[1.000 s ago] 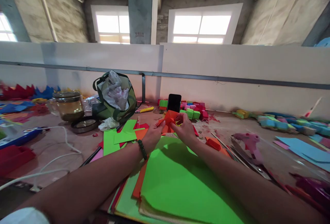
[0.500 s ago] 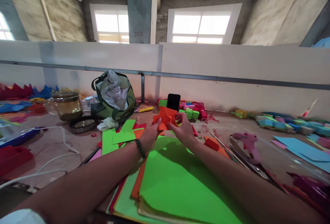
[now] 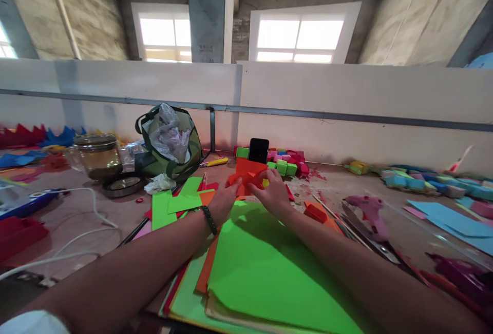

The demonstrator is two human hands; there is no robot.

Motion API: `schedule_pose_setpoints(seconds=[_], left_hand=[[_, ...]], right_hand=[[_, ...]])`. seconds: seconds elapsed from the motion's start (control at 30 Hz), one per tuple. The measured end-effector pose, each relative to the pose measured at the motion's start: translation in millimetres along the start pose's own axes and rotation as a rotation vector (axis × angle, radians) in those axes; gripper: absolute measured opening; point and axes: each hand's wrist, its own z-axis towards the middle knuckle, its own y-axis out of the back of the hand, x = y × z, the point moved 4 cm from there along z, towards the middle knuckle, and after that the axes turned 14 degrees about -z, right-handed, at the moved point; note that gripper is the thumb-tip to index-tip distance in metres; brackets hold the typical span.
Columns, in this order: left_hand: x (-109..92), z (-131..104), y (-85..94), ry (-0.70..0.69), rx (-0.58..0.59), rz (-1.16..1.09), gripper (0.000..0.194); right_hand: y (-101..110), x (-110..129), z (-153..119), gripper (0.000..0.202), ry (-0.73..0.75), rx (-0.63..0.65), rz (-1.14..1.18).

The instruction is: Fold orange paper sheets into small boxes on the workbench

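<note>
Between my hands is a folded piece of orange paper, raised just above the far edge of a stack of green sheets. My left hand pinches its left side, with a dark beaded bracelet at the wrist. On the other side, the fingers of my right hand close on the paper's right part. A small yellow patch shows by the right fingertips. Green paper strips lie to the left of my left hand.
A phone stands behind, before colourful folded paper pieces. To the right lie a pink glue gun and blue paper. A green bag, a glass jar and a white cable occupy the left.
The orange paper has changed shape: its pointed outline has become a flatter, boxier fold with an upright flap at the back. Both hands stay nearly in place, still gripping it.
</note>
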Motion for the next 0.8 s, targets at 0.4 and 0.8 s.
schedule_pose_setpoints(seconds=[0.4, 0.8], left_hand=[[-0.1, -4.6, -9.7, 0.132, 0.022, -0.345, 0.015], [0.7, -2.8, -3.4, 0.143, -0.047, -0.274, 0.011]], right_hand=[[5.4, 1.0, 3.4, 0.017, -0.011, 0.0, 0.06], [3.9, -4.3, 5.8, 0.008, -0.05, 0.003, 0.206]])
